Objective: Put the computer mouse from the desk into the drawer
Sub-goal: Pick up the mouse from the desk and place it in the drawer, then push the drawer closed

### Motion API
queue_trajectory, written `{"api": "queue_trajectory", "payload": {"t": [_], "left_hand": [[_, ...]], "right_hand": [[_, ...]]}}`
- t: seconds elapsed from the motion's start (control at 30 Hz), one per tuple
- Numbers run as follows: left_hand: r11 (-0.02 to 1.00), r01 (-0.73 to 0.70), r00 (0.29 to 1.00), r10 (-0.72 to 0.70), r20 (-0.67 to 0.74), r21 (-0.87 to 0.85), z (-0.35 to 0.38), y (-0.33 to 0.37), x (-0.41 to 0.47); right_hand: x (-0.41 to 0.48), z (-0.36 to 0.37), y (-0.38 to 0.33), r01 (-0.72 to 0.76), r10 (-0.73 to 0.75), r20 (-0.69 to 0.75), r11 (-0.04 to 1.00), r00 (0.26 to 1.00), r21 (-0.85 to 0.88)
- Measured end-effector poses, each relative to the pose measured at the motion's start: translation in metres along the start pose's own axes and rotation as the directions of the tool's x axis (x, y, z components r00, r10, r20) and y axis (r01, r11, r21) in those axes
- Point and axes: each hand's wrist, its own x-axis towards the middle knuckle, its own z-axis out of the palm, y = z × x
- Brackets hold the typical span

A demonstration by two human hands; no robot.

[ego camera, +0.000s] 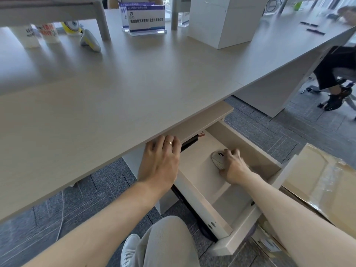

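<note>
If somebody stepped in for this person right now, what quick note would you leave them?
Right hand: inside the open drawer, fingers around the computer mouse, which sits on or just above the drawer floor.
Left hand: resting on the desk edge above the drawer, holding nothing.
Done: mouse is off the desk and in the drawer.
Left: let go and pull the right hand out; closing the drawer probably follows.

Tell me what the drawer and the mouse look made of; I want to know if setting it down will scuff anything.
The drawer looks like laminated board with a pale matte wood-grain finish; its flat square-edged panels suggest so. The mouse, under the right hand, looks like beige matte plastic, with a smooth moulded shell. Neither is certain from looks alone.
</note>
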Motion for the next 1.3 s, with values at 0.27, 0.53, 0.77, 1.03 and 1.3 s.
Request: {"api": "queue_trajectory", "payload": {"t": [0.27, 0.53, 0.77, 1.03, 1.3], "left_hand": [[1.000, 0.000, 1.000, 0.000, 0.009, -0.004, -0.004, 0.000, -0.002], [0.995, 0.069, 0.997, -0.067, 0.025, -0.072, -0.011, 0.010, -0.009], [0.966, 0.145, 0.989, -0.137, 0.052, -0.214, -0.018, 0.022, -0.022], [0.964, 0.166, 0.986, -0.157, 0.061, -0.208, -0.021, 0.021, -0.018], [0.963, 0.130, 0.991, -0.134, 0.001, -0.235, -0.021, 0.011, -0.011]], "right_hand": [[-0.047, -0.044, 0.017, 0.127, -0.095, -0.445, 0.991, 0.890, 0.044], [-0.088, -0.011, 0.055, -0.120, 0.409, -0.391, 0.802, 0.825, 0.586], [-0.089, 0.002, 0.045, -0.174, 0.598, -0.057, 0.321, 0.799, 0.931], [-0.068, -0.006, 0.016, -0.152, 0.524, -0.027, 0.295, 0.851, 0.943], [-0.056, -0.010, -0.024, -0.136, 0.436, 0.004, 0.272, 0.900, 0.953]]}}
